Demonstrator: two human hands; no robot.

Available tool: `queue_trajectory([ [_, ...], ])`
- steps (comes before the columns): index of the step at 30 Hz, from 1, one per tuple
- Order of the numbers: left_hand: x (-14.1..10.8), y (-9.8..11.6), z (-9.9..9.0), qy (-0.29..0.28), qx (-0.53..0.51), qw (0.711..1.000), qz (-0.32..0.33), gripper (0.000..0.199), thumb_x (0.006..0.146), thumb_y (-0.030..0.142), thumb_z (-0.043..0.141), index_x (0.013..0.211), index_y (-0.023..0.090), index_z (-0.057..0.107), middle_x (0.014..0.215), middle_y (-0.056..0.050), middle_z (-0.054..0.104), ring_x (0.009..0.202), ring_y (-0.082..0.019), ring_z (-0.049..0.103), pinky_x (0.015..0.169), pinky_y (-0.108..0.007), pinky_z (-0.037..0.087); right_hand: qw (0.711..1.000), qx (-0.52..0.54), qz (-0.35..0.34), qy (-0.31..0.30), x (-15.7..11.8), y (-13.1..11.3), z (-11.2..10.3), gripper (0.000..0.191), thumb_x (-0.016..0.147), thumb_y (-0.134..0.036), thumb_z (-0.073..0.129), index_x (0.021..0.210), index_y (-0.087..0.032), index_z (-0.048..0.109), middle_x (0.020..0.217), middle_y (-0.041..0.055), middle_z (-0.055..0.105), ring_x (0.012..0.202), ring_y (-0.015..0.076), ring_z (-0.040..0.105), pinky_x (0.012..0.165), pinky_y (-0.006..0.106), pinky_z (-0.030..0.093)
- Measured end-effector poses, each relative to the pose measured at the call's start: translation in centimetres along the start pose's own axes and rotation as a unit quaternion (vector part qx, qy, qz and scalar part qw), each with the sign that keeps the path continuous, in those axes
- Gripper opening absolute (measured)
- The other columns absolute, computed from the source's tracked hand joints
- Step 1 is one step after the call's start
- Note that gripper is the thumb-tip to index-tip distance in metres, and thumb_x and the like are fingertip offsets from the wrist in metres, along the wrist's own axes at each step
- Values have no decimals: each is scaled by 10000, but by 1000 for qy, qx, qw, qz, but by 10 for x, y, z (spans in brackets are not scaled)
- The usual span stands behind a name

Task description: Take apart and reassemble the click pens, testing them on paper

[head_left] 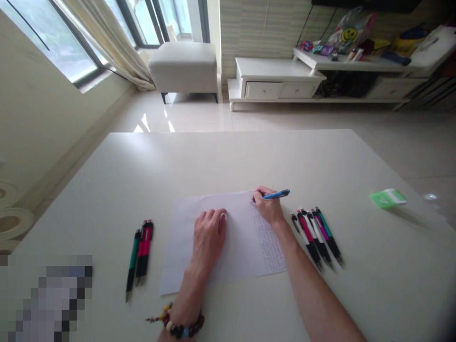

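Observation:
My left hand lies flat on a sheet of white paper, its fingers resting near the middle of the sheet. My right hand is shut on a blue pen, with its tip hidden by the fingers at the sheet's upper right. Small handwriting runs in a narrow band down the paper's right side. A beaded bracelet circles my left wrist. To the left of the paper lies a small group of pens, and several more pens lie to the right.
The pale table extends around the paper, with a green packet at the right. A pixelated patch covers the lower left corner. Beyond the table's far edge are a tiled floor, a padded stool and a white cabinet.

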State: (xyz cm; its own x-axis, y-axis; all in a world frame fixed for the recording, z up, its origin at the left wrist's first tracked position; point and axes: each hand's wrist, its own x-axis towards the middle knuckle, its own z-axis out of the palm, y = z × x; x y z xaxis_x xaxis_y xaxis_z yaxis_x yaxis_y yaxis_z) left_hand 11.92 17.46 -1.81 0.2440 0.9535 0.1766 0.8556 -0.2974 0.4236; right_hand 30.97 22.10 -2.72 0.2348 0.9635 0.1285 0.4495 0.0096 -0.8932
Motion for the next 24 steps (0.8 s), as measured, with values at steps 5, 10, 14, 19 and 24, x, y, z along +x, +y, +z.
queue_trajectory([
  [5, 0, 0, -1, 0, 3, 1000, -4, 242, 898, 262, 353, 986, 222, 574, 863, -39, 593, 821, -172, 499, 780, -321, 372, 1000, -25, -18, 2, 1, 0, 1, 206, 701, -156, 422, 509, -194, 485, 494, -24, 503, 478, 107, 455, 521, 220, 351],
  [10, 0, 1, -1, -3, 3, 1000, -3, 241, 899, 264, 352, 981, 225, 575, 868, -37, 592, 822, -172, 497, 776, -318, 370, 999, -38, -27, -8, 1, 3, 2, 217, 693, -146, 427, 489, -193, 487, 483, -20, 510, 475, 110, 463, 526, 221, 353],
  [14, 0, 1, -1, -4, 4, 1000, -6, 247, 905, 265, 340, 988, 223, 568, 875, -36, 590, 826, -173, 492, 779, -321, 366, 1000, -25, -15, -4, 0, 2, 3, 215, 691, -157, 429, 490, -191, 497, 481, -20, 515, 476, 112, 468, 516, 223, 353],
  [19, 0, 1, -1, -6, 3, 1000, -5, 245, 902, 268, 342, 993, 225, 566, 875, -39, 591, 825, -176, 491, 774, -324, 366, 999, 32, 19, 0, -2, 1, 0, 208, 695, -180, 416, 510, -192, 512, 450, -34, 470, 457, 114, 445, 475, 224, 340],
  [24, 0, 1, 0, -1, 1, 1000, -9, 243, 899, 260, 345, 984, 227, 570, 873, -41, 592, 822, -174, 497, 782, -323, 366, 997, 80, 20, 6, 0, 1, -2, 163, 710, -217, 443, 585, -181, 542, 517, -31, 499, 487, 101, 453, 463, 201, 344],
])
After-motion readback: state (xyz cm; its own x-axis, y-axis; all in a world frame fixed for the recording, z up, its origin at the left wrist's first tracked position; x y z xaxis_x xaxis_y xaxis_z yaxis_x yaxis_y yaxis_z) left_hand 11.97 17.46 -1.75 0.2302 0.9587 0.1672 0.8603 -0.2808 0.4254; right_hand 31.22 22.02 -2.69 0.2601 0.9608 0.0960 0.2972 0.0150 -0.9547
